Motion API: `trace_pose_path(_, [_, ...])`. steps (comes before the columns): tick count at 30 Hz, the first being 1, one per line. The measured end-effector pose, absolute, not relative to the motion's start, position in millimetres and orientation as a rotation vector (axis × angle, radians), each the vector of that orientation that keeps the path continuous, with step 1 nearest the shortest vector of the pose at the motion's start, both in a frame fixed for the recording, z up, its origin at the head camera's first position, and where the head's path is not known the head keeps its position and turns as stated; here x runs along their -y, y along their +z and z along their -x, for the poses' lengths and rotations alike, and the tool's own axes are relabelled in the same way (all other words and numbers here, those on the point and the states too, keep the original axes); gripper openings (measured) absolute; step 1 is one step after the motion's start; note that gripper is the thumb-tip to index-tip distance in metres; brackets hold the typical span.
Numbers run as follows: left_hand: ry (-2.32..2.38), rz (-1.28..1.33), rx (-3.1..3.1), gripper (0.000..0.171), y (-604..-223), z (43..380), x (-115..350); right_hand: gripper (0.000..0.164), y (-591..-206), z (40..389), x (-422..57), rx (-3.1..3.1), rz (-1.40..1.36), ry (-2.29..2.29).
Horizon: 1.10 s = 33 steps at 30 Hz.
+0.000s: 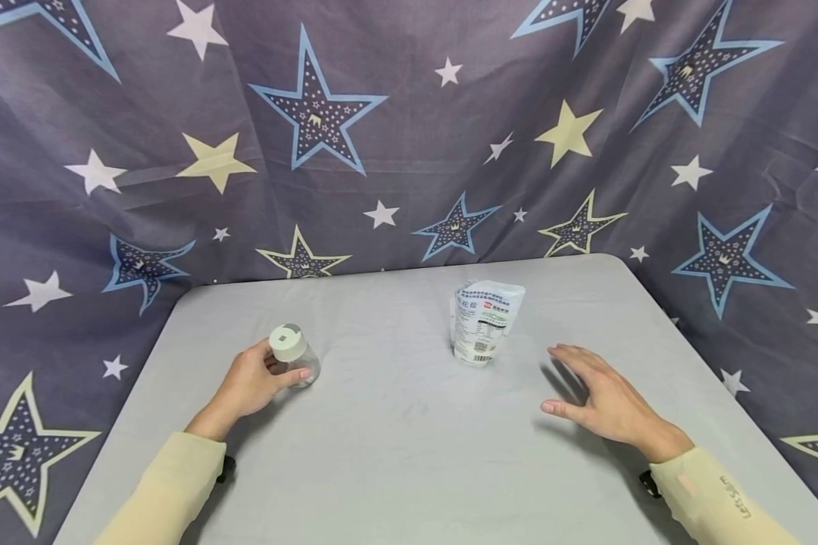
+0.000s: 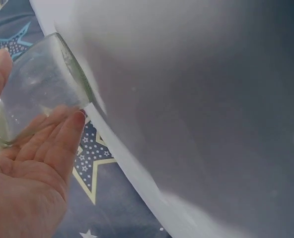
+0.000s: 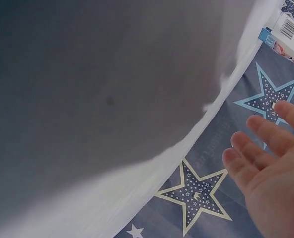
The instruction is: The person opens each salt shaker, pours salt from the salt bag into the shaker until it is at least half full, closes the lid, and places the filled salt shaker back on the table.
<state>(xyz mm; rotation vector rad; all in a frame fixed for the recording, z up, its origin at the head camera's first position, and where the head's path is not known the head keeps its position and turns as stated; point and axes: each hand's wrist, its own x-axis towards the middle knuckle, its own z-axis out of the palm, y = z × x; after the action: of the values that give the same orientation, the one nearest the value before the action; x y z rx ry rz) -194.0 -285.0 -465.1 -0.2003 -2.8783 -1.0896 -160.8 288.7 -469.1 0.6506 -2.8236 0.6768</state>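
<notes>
My left hand (image 1: 255,378) is round a clear glass jar (image 2: 42,79) with a white screw lid (image 1: 288,343), thumb on one side and fingers on the other. The jar stands upright at the left of the table, and the left wrist view shows its clear wall between thumb and fingers. Over the right side of the table my right hand (image 1: 610,397) is held out with its fingers spread and nothing in its grasp. A white and blue printed salt pouch (image 1: 484,322) stands upright, to the left of and beyond that hand; its barcoded part also shows in the right wrist view.
A light grey cloth covers the table (image 1: 409,454). Behind and beside it hangs a dark curtain (image 1: 409,113) with printed stars. Both forearms in pale yellow sleeves (image 1: 170,484) reach in from the near edge, each with a black strap at the wrist.
</notes>
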Motion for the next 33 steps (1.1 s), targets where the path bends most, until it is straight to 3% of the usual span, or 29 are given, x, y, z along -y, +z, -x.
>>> trace_pose_path(33, [-1.172, 0.285, 2.88, 0.065, -464.9, 189.6, 260.1, 0.091, -467.0, 154.4, -281.0, 2.833, -0.659, 0.689])
